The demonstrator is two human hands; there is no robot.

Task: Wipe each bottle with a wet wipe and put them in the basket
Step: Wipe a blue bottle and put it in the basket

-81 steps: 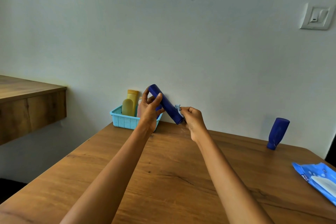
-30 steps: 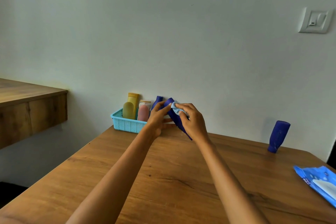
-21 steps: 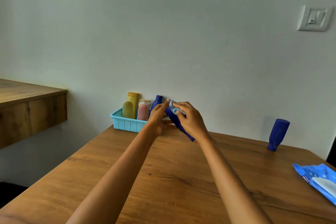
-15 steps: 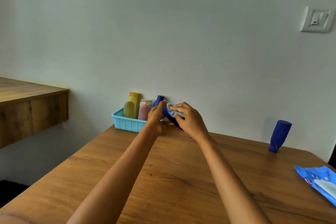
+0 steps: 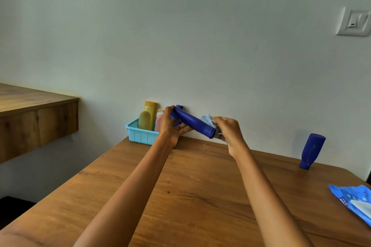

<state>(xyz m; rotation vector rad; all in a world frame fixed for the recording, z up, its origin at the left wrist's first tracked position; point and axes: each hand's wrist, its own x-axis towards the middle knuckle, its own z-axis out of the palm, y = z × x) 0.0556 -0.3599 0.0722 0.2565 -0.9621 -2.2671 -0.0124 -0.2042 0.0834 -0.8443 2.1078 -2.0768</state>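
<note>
My left hand (image 5: 170,128) grips the upper end of a dark blue bottle (image 5: 192,122) held slanted above the table's far edge. My right hand (image 5: 228,129) pinches a pale wet wipe (image 5: 207,120) against the bottle's lower end. Behind my left hand stands the light blue basket (image 5: 138,133), holding a yellow bottle (image 5: 149,113), a pink bottle (image 5: 158,121) and the tip of another blue bottle (image 5: 179,107). A second dark blue bottle (image 5: 312,150) stands upside down on its cap at the far right, leaning toward the wall.
The wooden table (image 5: 190,196) meets a white wall at its far edge. A blue wet-wipe pack (image 5: 354,201) lies at the table's right edge. A wooden shelf (image 5: 34,118) juts out at the left, beyond a gap. A wall switch (image 5: 354,22) sits high right.
The right hand slid the wipe from the bottle's upper part down to its lower end. The bottle is now more exposed and tilted flatter.
</note>
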